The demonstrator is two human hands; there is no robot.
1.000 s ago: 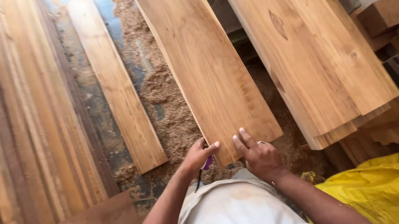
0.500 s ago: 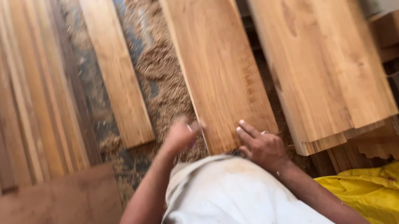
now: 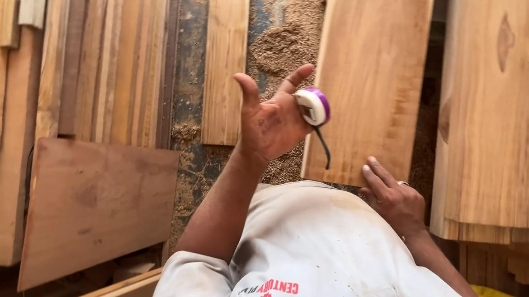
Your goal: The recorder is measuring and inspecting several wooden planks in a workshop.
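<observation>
My left hand is raised with the palm toward me, thumb and forefinger spread. A small purple and white tape measure sits against its other fingers, with a black cord hanging from it. Just right of it, a wide light-brown plank runs away from me. My right hand rests its fingertips on the plank's near end; the thumb is hidden. My white shirt fills the bottom of the view.
A stack of wide planks lies to the right. A narrow board lies on the sawdust-covered floor. Several long boards and a brown flat panel lie to the left.
My left hand has left the plank's near corner and risen, palm toward me, with the tape measure. The view has swung left. My right hand stays on the plank's end.
</observation>
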